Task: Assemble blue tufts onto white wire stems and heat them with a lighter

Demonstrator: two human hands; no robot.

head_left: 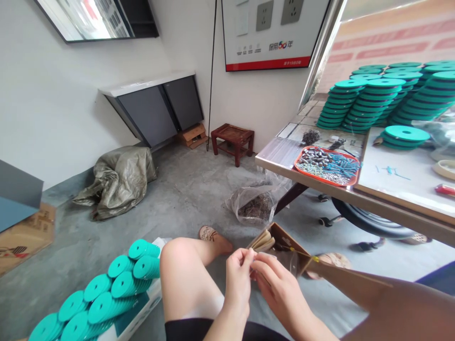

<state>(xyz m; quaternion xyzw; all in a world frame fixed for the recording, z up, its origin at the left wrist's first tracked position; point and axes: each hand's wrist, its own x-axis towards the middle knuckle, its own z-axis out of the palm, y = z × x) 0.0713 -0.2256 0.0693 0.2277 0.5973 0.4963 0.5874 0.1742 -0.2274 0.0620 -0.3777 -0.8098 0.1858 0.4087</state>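
Note:
My left hand and my right hand meet above my lap, with thumbs and fingertips pinched together. Whatever lies between the fingertips is too small or too hidden to make out. Just beyond them, an open cardboard box stands between my legs, with tan flat pieces and clear plastic at its opening. On the table to the right, an orange-red tray holds dark metal pieces, blue screws or plugs and small silvery parts. Two or so green reels lie stacked near it.
Stacked green reels stand on the table. More green reels lie in rows at my left. A clear bag of dark bits, a wooden stool and a crumpled sack are on the floor. A chair base sits under the table.

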